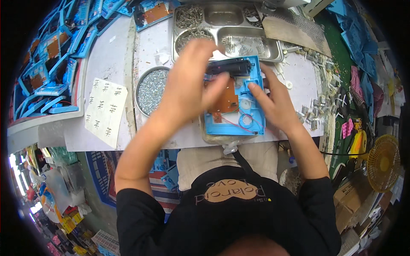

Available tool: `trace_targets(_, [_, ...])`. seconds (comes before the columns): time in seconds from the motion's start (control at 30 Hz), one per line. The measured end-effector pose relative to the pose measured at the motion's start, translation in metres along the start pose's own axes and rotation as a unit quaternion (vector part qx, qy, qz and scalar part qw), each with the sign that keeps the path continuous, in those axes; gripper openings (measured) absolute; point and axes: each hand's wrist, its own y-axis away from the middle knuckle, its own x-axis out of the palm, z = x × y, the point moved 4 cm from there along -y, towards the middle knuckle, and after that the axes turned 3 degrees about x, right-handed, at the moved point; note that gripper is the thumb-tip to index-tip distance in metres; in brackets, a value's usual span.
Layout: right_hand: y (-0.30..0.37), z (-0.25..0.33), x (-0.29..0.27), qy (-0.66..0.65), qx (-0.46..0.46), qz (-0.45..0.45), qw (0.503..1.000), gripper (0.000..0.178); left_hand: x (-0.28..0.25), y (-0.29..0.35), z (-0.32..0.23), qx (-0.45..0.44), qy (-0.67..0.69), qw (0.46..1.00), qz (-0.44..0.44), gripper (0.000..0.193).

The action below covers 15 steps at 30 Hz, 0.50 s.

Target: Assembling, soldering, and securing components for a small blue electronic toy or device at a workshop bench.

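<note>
A blue plastic housing (234,129) is in front of me at the table's near side. Inside it are a brown circuit board (226,100), thin wires and a black cylindrical part (232,67) along its far end. My right hand (275,100) grips the housing's right edge, thumb on the inner face and fingers round the outer side. My left hand (188,81), a little blurred, hovers over the housing's left side. Its thumb and fingers are spread apart near the black part, and I see nothing held between them. Part of the housing's left side is hidden behind this hand.
A steel compartment tray (279,59) with springs and small metal parts stands at the back. Left of me are a round bowl (137,96) of screws, a handwritten paper sheet (106,113) and piled blue housings (51,91). Small metal-and-white parts (314,113) lie right; a fan (383,163) stands beyond.
</note>
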Motion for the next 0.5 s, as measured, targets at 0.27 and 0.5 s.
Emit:
trace_targets(0.27, [0.016, -0.008, 0.009, 0.261, -0.116, -0.080, 0.955, 0.031, 0.041, 0.105, -0.032, 0.033, 0.030, 0.990, 0.132, 0.031])
trace_targets(0.5, [0.043, 0.008, -0.021, 0.127, 0.106, 0.062, 0.984, 0.073, 0.042, 0.094, -0.040, -0.054, 0.040, 0.987, 0.149, 0.033])
